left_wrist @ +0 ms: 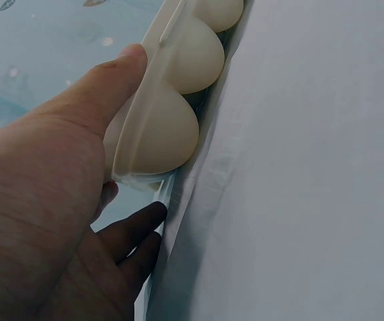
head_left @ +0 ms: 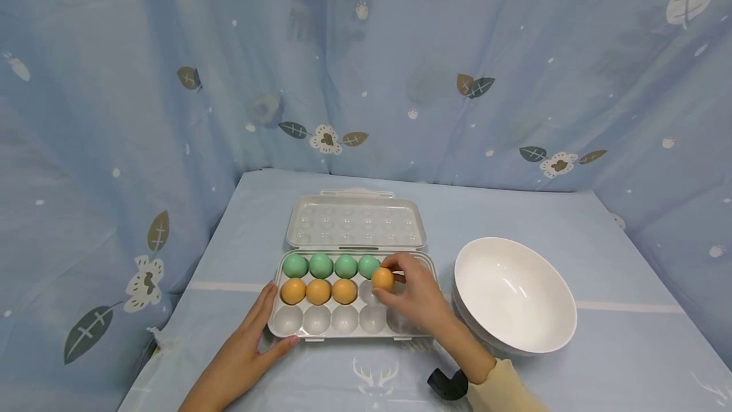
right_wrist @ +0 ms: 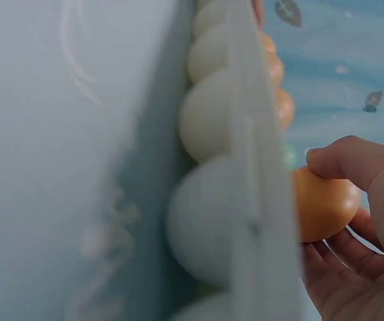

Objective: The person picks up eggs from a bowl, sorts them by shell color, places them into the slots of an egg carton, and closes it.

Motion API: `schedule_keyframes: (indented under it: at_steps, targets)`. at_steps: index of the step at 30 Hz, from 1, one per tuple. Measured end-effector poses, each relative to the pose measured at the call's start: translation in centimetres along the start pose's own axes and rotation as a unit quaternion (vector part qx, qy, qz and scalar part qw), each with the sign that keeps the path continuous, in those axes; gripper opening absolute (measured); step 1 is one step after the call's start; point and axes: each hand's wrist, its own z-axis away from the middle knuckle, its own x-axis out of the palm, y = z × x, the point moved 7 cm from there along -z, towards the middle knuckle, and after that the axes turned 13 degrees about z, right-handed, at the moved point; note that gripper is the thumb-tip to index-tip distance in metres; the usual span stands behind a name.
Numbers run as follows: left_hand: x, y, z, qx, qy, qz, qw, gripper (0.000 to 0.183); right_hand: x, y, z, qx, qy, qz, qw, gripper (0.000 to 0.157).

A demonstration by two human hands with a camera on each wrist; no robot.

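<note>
In the head view my right hand (head_left: 416, 294) pinches an orange ball (head_left: 382, 279) between thumb and fingers, over the middle row of a white egg tray (head_left: 345, 337). The right wrist view shows this orange ball (right_wrist: 324, 204) beyond the tray's rim, with the thumb on top of it. My left hand (head_left: 243, 351) lies at the tray's left front corner, fingers along the side and thumb at the front edge. Several green balls (head_left: 321, 265) fill cups of the back row. Three orange balls (head_left: 318, 292) sit in the middle row. Front-row cups (head_left: 316, 320) show bare.
The tray's clear lid (head_left: 356, 221) lies folded back behind it. A large white bowl (head_left: 515, 294) stands on the right, near my right forearm. By the right sleeve lies a black curved object (head_left: 447, 384). Blue patterned cloth (head_left: 366, 68) hangs behind and beside the table.
</note>
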Motion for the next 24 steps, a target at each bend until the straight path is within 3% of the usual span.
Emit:
schedule_keyframes:
  at_steps: [9, 20, 24]
  targets:
    - [0.1, 0.1, 0.0, 0.004, -0.001, 0.001, 1.0, 0.102, 2.1, 0.2, 0.1, 0.017, -0.02, 0.034, 0.999, 0.044]
    - [0.0, 0.0, -0.1, 0.003, 0.001, 0.001, 1.0, 0.103, 2.4, 0.0, 0.2, 0.001, -0.026, 0.047, 0.999, 0.041]
    - [0.0, -0.1, -0.1, 0.006, 0.004, -0.003, 1.0, 0.103, 1.7, -0.3, -0.2, -0.005, -0.027, 0.048, 0.998, 0.039]
